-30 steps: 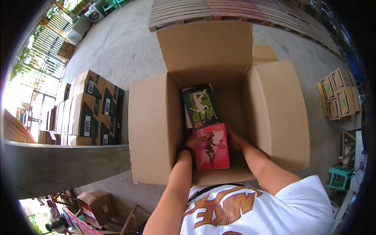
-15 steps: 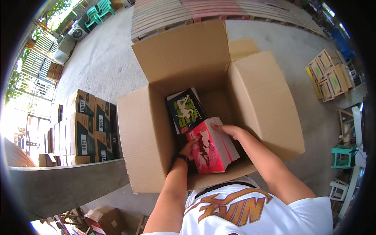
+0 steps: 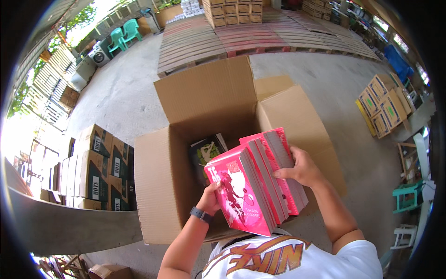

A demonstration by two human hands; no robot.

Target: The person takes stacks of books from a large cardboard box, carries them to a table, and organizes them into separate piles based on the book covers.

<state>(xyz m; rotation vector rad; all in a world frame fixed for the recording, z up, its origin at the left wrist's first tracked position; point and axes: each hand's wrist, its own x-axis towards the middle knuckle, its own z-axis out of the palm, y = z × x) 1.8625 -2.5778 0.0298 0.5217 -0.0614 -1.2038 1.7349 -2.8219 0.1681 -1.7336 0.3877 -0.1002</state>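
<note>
Between my two hands is a thick stack of pink notebooks (image 3: 237,188), standing on edge and tilted, with a dark player figure on the front cover. My left hand (image 3: 210,197) grips the front cover at its left edge. On the other side, my right hand (image 3: 301,168) clamps the page edges and the rearmost notebooks, thumb toward the middle of the stack. The stack is above the open cardboard box (image 3: 155,186), over its near side. Down inside the box lies a black notebook (image 3: 206,151) with a green and white figure, partly hidden behind the pink stack.
Printed cartons (image 3: 95,167) are stacked to the left beside a grey ledge (image 3: 83,230). Wooden pallets (image 3: 260,42) lie across the far floor, some carrying cartons (image 3: 234,13). More cartons (image 3: 383,107) and a green stool (image 3: 406,195) stand at the right.
The pink notebooks have come up out of the box, held in both hands, and fanned apart slightly. The view has tilted up, showing more of the pallets and far cartons.
</note>
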